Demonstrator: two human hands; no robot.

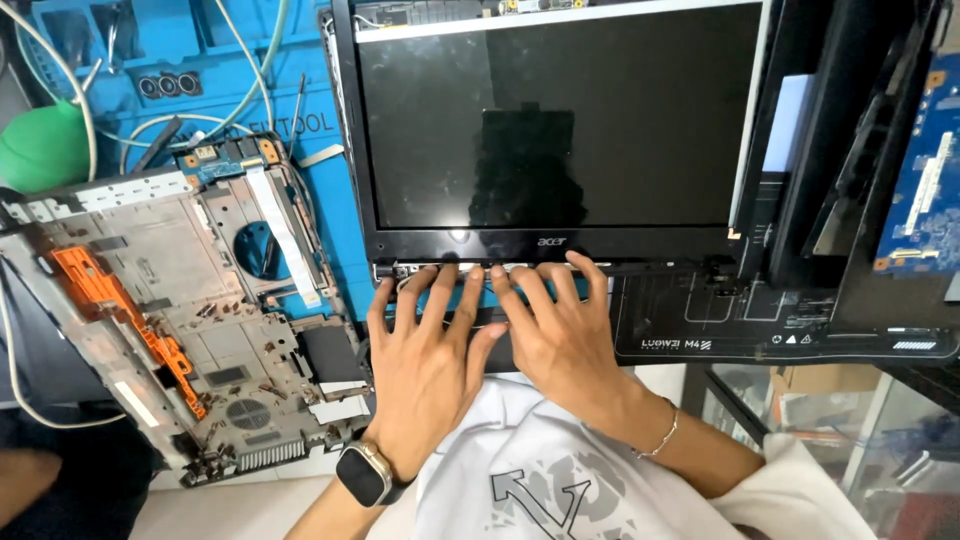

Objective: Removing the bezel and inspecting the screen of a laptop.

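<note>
Head view: both hands (490, 340) on laptop screen (545, 130).

Left wrist: dark smartwatch (364, 473), rounded-square face. Right wrist: thin silver chain bracelet (661, 440). White short-sleeved shirt (560, 480), grey graphic print.

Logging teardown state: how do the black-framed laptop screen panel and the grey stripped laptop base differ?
The black-framed laptop screen panel lies straight ahead, dark glass intact; the grey stripped laptop base lies angled beside it, internals exposed, with an orange part. Both hands, left hand and right hand, press the panel's lower edge; none touches the base. Both rest on the bench.
</note>
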